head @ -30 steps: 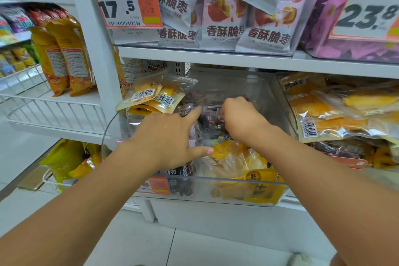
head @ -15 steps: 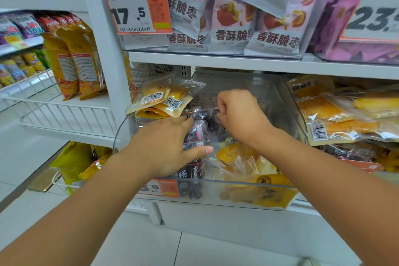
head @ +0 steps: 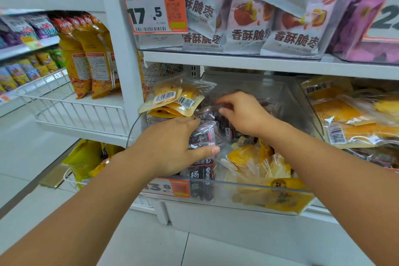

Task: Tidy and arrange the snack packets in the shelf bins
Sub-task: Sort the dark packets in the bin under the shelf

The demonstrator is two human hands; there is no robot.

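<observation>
A clear plastic bin (head: 241, 190) on the middle shelf holds dark plum packets (head: 204, 136) on the left and yellow dried-fruit packets (head: 259, 164) at the front right. My left hand (head: 172, 149) grips the stack of dark packets from the left, thumb across their front. Deeper in the bin, my right hand (head: 244, 112) pinches a dark packet with curled fingers. More yellow packets with barcodes (head: 172, 99) lean over the bin's left wall.
The bin above holds white and pink jujube packets (head: 248, 21) behind a 17.5 price tag (head: 153, 8). A neighbouring bin at the right holds yellow packets (head: 349, 119). At the left are a white wire basket (head: 75, 110) and orange bags (head: 90, 56).
My right hand has moved further back and up in the bin, over the dark packets. My left hand has stayed on the stack of dark packets.
</observation>
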